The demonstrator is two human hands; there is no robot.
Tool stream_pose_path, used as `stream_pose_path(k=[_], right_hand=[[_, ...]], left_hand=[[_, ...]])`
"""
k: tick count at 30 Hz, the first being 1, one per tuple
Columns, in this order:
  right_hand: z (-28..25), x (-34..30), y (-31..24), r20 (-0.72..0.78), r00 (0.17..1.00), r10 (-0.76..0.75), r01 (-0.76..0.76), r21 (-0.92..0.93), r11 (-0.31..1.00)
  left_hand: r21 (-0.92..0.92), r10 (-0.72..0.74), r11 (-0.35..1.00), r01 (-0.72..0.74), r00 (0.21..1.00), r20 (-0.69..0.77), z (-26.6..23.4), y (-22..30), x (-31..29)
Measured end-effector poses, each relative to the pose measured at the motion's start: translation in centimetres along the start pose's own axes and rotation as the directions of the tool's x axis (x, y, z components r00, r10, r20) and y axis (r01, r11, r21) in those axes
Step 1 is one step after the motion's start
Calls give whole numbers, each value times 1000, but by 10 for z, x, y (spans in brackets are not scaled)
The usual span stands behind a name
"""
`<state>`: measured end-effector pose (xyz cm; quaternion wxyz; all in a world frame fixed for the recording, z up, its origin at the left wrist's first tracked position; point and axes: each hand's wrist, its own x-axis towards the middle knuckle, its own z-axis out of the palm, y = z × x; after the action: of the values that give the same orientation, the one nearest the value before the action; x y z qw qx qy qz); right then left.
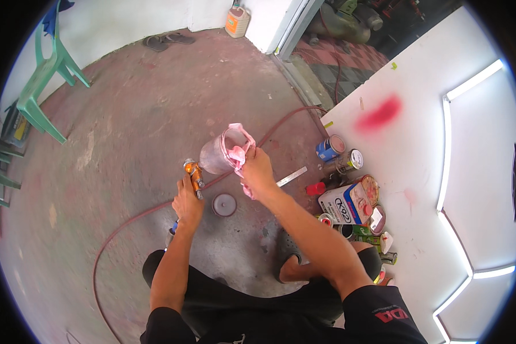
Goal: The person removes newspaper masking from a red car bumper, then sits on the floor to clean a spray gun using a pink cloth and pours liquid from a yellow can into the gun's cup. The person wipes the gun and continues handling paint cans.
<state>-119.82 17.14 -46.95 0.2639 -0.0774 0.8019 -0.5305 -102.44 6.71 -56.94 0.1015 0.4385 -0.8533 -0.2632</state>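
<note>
My left hand (187, 200) is closed around an orange and silver spray gun (194, 173). The gun's translucent, pink-stained paint cup (214, 156) is tilted sideways, its open mouth facing right. At that mouth, my right hand (258, 173) grips a pink-stained rag (237, 152). Part of the cloth lies over the rim and inside the cup, and another end hangs below my fingers. Under the gun, a round grey lid (225, 204) lies on the floor. A blue fitting (175, 225) shows beside my left wrist; what it joins is partly hidden.
A red hose (132, 221) curves across the concrete floor. Paint cans (331, 148) and a white rectangular tin (343, 205) crowd the right wall, near a pale flat strip (291, 176). Green plastic chairs (43, 94) stand left; sandals (167, 41) and a jug (237, 23) lie far back.
</note>
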Motion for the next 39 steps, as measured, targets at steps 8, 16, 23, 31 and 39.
stream_pose_path(k=[8, 16, 23, 31, 39], right_hand=[[50, -24, -31, -441, 746, -499, 510, -103, 854], [0, 20, -22, 330, 372, -868, 881, -421, 217], [-26, 26, -55, 555, 447, -702, 893, -222, 393], [23, 40, -75, 290, 924, -249, 46, 562, 826], [33, 37, -12, -111, 967, 231, -82, 719, 690]], left_hand=[[-91, 37, 995, -29, 995, 88, 14, 11, -11], [-357, 61, 934, 22, 974, 220, 13, -1, 1], [-476, 159, 879, -17, 952, 261, 0, -2, -11], [-555, 36, 810, 192, 927, 374, -2, -1, -10], [-728, 8, 592, 346, 901, 435, -31, 21, -14]])
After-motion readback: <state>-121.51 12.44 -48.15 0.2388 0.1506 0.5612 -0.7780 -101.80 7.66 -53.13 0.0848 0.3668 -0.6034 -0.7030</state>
